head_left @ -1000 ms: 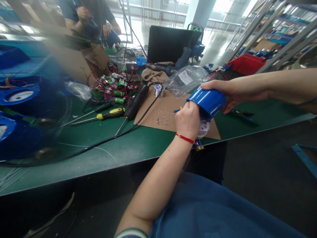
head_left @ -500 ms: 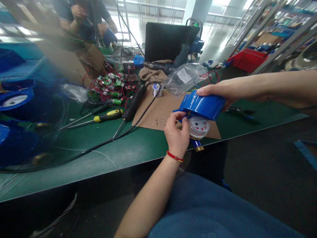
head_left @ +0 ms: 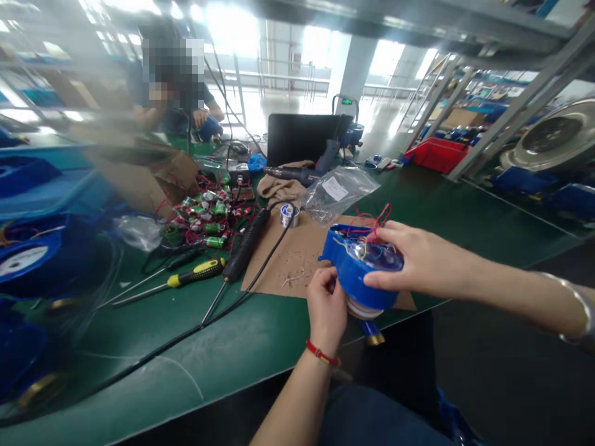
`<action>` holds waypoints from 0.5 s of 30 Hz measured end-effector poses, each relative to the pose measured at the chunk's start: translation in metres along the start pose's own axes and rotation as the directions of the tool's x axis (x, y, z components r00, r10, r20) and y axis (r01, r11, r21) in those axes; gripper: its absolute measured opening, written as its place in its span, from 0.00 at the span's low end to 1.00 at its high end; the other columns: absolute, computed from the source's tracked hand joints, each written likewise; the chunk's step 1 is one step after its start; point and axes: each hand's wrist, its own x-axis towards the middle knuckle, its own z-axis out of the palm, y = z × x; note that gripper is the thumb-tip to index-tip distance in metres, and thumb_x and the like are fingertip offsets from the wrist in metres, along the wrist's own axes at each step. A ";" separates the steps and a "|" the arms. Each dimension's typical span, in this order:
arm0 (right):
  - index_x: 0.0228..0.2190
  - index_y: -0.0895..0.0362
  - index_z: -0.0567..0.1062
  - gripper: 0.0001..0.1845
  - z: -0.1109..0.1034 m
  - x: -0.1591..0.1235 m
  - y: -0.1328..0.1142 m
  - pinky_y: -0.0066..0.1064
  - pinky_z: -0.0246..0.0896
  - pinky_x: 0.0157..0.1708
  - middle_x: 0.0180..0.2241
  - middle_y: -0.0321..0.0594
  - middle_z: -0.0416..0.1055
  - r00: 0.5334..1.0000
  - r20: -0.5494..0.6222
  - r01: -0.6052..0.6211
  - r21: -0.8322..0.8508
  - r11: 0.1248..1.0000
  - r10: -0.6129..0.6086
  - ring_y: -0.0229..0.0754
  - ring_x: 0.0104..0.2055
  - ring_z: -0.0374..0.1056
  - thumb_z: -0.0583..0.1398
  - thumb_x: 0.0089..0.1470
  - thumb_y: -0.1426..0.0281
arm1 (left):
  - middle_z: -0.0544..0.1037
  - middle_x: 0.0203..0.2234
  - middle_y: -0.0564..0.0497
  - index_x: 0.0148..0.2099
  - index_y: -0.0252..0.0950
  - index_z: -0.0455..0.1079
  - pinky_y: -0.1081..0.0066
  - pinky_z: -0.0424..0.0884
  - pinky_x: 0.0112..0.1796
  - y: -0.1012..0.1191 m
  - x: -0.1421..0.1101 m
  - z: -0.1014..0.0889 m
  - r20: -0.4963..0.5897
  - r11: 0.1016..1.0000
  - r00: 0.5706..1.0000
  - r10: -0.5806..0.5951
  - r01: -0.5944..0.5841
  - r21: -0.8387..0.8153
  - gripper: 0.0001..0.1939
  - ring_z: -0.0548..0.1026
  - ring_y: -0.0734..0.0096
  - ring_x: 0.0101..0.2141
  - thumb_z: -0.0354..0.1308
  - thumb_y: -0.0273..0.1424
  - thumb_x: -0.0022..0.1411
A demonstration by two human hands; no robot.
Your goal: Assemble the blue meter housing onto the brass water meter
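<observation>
From here I read this as the wiring step — the blue water-meter housing (head_left: 353,279) is turned open side up, held in the air over the near edge of a cardboard sheet (head_left: 288,266); red wires (head_left: 376,218) spring from its cavity; the right hand (head_left: 418,263) lies across the top, fingers (head_left: 395,248) spread and pressing; the left hand (head_left: 325,310) grips the side, fingers (head_left: 323,282) curled, their tips hidden; a brass fitting (head_left: 377,339) points down; I'd say those loose wires need gathering first.
</observation>
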 end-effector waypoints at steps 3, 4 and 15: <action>0.46 0.60 0.73 0.38 0.015 -0.010 0.001 0.55 0.68 0.51 0.50 0.56 0.68 0.999 -0.034 0.002 0.027 1.000 -0.001 0.63 0.49 0.69 0.64 0.41 0.44 | 0.77 0.30 0.48 0.35 0.33 0.76 0.69 0.68 0.37 -0.003 -0.003 -0.002 0.042 0.994 0.995 -0.087 0.090 -0.062 0.08 0.72 0.66 0.32 0.58 0.32 0.60; 0.47 0.59 0.73 0.38 0.019 -0.012 0.002 0.55 0.67 0.52 0.51 0.56 0.68 0.999 -0.048 0.008 0.053 0.999 -0.006 0.63 0.50 0.68 0.65 0.41 0.46 | 0.78 0.30 0.48 0.35 0.33 0.76 0.68 0.69 0.37 -0.003 -0.003 -0.003 0.058 0.990 0.992 -0.116 0.120 -0.075 0.08 0.72 0.65 0.32 0.58 0.33 0.60; 0.43 0.56 0.74 0.37 0.055 -0.027 0.009 0.53 0.69 0.48 0.45 0.52 0.69 0.972 -0.223 -0.014 0.273 0.962 0.078 0.63 0.48 0.67 0.72 0.30 0.54 | 0.75 0.29 0.50 0.34 0.37 0.76 0.73 0.67 0.36 -0.015 -0.004 -0.017 0.139 0.987 0.978 -0.156 0.160 -0.018 0.12 0.71 0.66 0.32 0.63 0.42 0.60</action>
